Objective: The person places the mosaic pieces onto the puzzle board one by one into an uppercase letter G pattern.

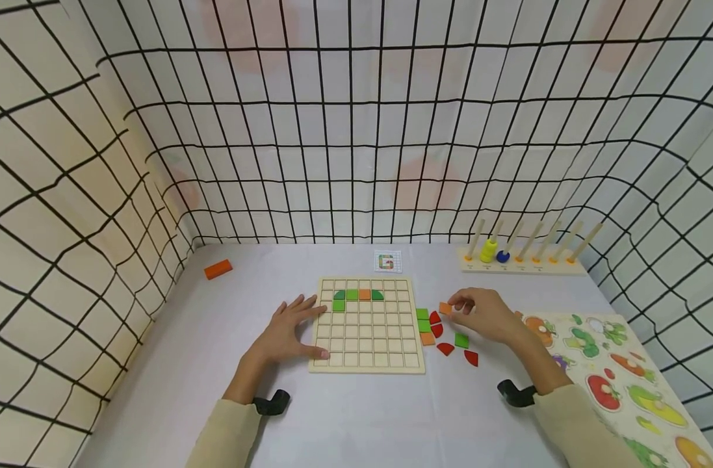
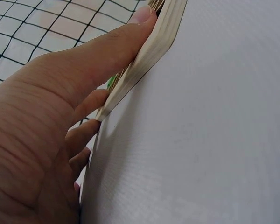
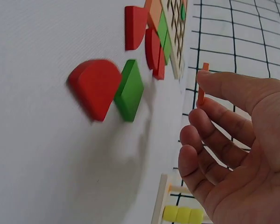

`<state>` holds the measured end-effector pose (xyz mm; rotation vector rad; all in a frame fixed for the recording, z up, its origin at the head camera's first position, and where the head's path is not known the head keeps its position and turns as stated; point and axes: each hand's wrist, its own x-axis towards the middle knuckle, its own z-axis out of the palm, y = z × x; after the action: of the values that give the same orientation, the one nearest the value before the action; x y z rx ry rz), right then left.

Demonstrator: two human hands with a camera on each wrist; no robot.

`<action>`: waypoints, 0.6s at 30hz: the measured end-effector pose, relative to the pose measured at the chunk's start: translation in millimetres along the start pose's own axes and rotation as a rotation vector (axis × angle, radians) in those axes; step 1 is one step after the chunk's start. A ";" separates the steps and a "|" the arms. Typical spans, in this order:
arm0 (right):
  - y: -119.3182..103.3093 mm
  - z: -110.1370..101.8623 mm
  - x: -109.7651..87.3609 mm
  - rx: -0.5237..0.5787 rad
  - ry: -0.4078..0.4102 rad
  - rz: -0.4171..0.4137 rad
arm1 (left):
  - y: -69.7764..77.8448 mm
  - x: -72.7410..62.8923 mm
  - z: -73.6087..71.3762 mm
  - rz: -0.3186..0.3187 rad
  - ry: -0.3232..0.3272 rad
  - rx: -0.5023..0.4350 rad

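Observation:
My right hand (image 1: 483, 315) pinches an orange square tile (image 1: 445, 308) between thumb and index finger, raised over the table to the right of the wooden grid board (image 1: 370, 359). In the right wrist view this tile (image 3: 204, 84) shows edge-on. My left hand (image 1: 284, 335) rests with spread fingers on the board's left edge, its thumb (image 2: 142, 18) lying over the rim. Near the board's top, a row holds a dark green quarter-round (image 1: 339, 295), a green square (image 1: 352, 295), an orange square (image 1: 364, 294) and another dark green quarter-round (image 1: 377, 295). Another green square (image 1: 338, 305) sits below the row's left end.
Beside the board's right side lie green squares (image 1: 422, 314), an orange square (image 1: 428, 338) and several red quarter-rounds (image 1: 445, 349). Behind the board is a pattern card (image 1: 388, 261). A peg rack (image 1: 522, 268), a vegetable puzzle (image 1: 578, 364) and an orange block (image 1: 218, 269) stand farther out.

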<state>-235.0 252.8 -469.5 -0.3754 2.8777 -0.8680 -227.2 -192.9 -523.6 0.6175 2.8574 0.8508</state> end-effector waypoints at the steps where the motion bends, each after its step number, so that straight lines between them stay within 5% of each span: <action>1: -2.6 1.2 2.2 -0.001 -0.001 -0.001 | -0.2 0.0 -0.3 -0.001 0.000 0.000; 10: -29.6 16.4 16.9 0.029 -0.042 0.017 | 0.5 -0.3 0.3 -0.013 -0.005 -0.009; 18: -56.2 31.8 31.4 0.055 -0.082 -0.064 | -0.7 1.0 0.1 -0.013 -0.007 0.001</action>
<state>-248.3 182.3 -465.8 -0.4884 2.7741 -0.9179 -228.4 -193.0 -524.1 0.6009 2.8528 0.8430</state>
